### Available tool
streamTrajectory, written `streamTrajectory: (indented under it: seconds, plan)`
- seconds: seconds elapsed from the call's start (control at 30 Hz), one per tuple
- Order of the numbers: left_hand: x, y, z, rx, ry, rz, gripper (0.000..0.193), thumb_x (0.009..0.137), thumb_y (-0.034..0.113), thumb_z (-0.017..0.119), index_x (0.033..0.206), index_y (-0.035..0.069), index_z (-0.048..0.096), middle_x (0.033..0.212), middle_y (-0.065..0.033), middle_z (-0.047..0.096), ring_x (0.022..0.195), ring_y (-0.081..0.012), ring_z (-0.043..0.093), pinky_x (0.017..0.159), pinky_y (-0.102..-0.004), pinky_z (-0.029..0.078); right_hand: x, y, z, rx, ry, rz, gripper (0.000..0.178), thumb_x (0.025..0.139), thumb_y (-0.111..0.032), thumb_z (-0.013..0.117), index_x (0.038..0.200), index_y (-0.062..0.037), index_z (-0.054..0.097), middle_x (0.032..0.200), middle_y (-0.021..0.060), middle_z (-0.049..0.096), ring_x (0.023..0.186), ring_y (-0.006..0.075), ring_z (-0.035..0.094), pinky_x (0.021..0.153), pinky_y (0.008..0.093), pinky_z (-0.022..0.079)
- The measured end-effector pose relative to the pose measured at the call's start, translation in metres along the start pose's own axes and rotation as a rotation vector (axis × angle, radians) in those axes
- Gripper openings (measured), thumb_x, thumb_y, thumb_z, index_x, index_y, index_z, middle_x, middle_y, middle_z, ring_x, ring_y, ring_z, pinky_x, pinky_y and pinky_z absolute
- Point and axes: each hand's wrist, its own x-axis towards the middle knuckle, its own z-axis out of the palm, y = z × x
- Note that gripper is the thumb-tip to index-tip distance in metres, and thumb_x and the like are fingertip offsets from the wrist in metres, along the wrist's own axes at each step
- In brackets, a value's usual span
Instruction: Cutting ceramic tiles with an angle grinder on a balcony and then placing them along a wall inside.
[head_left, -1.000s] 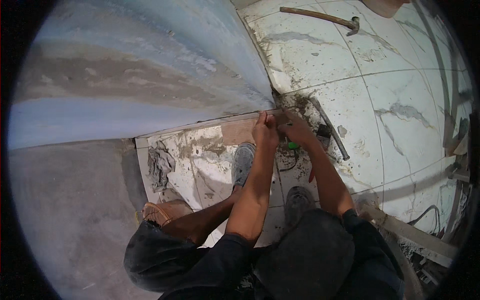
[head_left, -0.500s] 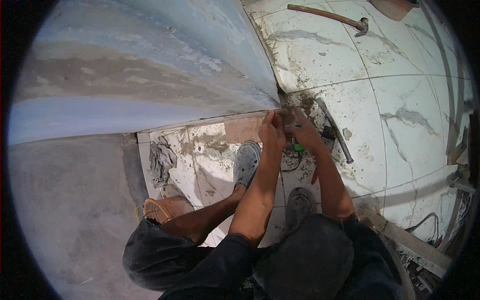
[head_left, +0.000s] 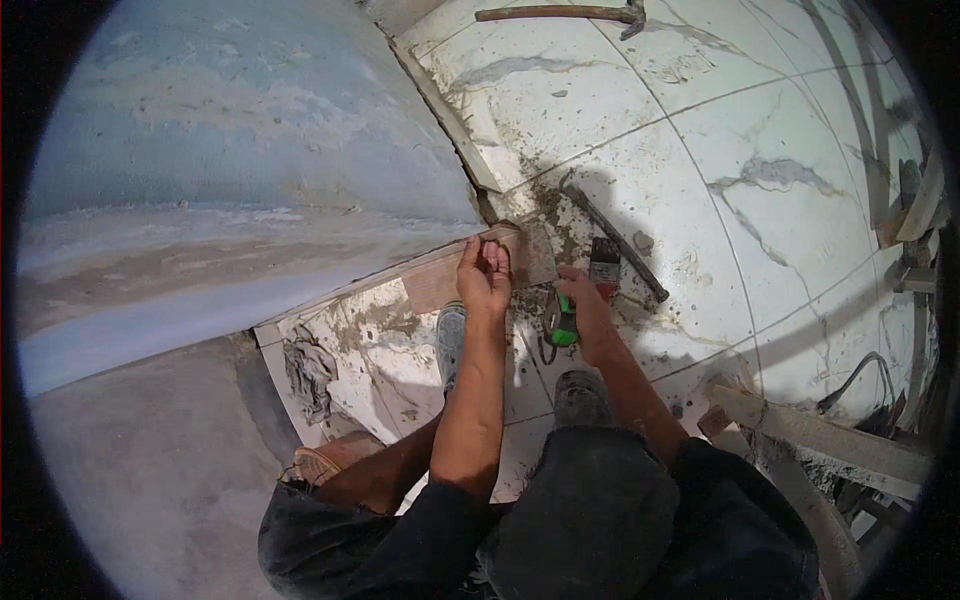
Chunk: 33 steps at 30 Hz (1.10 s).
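My left hand (head_left: 485, 278) is at the foot of the wall near its corner, its fingers curled together. Whatever they hold, if anything, is hidden. Beneath and beside it a brown wood-grain strip (head_left: 428, 287) lies along the base of the wall. My right hand (head_left: 592, 318) is closed round a green and black tape measure (head_left: 563, 328) with a dark strap loop, low over the tiles. Just beyond that hand lies a paintbrush (head_left: 604, 262) with dark bristles and some red. A metal bar (head_left: 620, 238) rests diagonally on the floor behind the brush.
The blue-grey wall (head_left: 250, 130) fills the far left. A wooden-handled hammer (head_left: 560, 13) lies at the far edge. A crumpled grey rag (head_left: 310, 375) is at the left, and timber pieces (head_left: 820, 430) lie at the right. Dirt is scattered over the marbled floor tiles (head_left: 700, 220).
My right hand has drawn away from my left and come nearer to me, bringing the tape measure. The left stays by the wall corner. The whole view has shifted and turned.
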Motion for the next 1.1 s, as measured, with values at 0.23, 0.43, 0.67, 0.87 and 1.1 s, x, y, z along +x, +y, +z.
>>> streamTrajectory:
  seconds: [0.23, 0.43, 0.67, 0.87, 1.1]
  plan:
    - [-0.001, 0.001, 0.001, 0.006, 0.031, 0.021, 0.013, 0.086, 0.018, 0.065, 0.092, 0.008, 0.06, 0.081, -0.0007, 0.056, 0.075, -0.013, 0.055, 0.074, -0.0271, 0.05, -0.011, 0.007, -0.002, 0.138, -0.028, 0.06, 0.037, 0.089, -0.027, 0.057, 0.119, -0.0052, 0.051, 0.104, 0.0073, 0.058, 0.084, 0.0156, 0.059, 0.07, 0.0311, 0.05]
    - [0.001, 0.003, 0.001, -0.021, 0.047, 0.01, 0.014, 0.085, 0.017, 0.067, 0.09, 0.007, 0.06, 0.085, -0.0043, 0.058, 0.076, -0.0155, 0.057, 0.072, -0.0294, 0.053, -0.013, 0.019, -0.017, 0.504, -0.325, 0.206, 0.027, 0.088, -0.024, 0.061, 0.102, -0.0026, 0.056, 0.089, 0.0064, 0.063, 0.074, 0.0199, 0.063, 0.067, 0.0359, 0.053]
    - [0.0, -0.001, 0.002, -0.023, 0.002, 0.009, 0.012, 0.085, 0.016, 0.066, 0.09, 0.006, 0.06, 0.08, -0.0018, 0.058, 0.071, -0.0128, 0.056, 0.068, -0.026, 0.052, -0.024, 0.028, -0.014, 0.432, -0.178, 0.225, 0.052, 0.079, -0.013, 0.073, 0.119, -0.0088, 0.041, 0.093, 0.0056, 0.056, 0.078, 0.02, 0.059, 0.064, 0.0388, 0.051]
    - [0.003, 0.004, -0.003, -0.016, -0.004, 0.023, 0.011, 0.086, 0.016, 0.065, 0.088, 0.006, 0.06, 0.077, -0.0017, 0.058, 0.068, -0.0126, 0.055, 0.067, -0.0255, 0.052, -0.031, 0.014, -0.008, 0.28, -0.098, 0.224, 0.049, 0.08, -0.009, 0.069, 0.121, -0.0125, 0.042, 0.095, 0.0055, 0.057, 0.08, 0.0185, 0.06, 0.062, 0.0362, 0.049]
    - [-0.007, 0.001, 0.009, -0.004, 0.086, 0.038, 0.013, 0.088, 0.017, 0.063, 0.085, 0.006, 0.058, 0.074, -0.0028, 0.057, 0.068, -0.0142, 0.055, 0.067, -0.0274, 0.053, 0.007, -0.006, -0.004, 0.027, -0.111, 0.064, 0.062, 0.077, -0.025, 0.073, 0.127, -0.0079, 0.041, 0.111, 0.0132, 0.053, 0.099, 0.0257, 0.054, 0.083, 0.0407, 0.046]
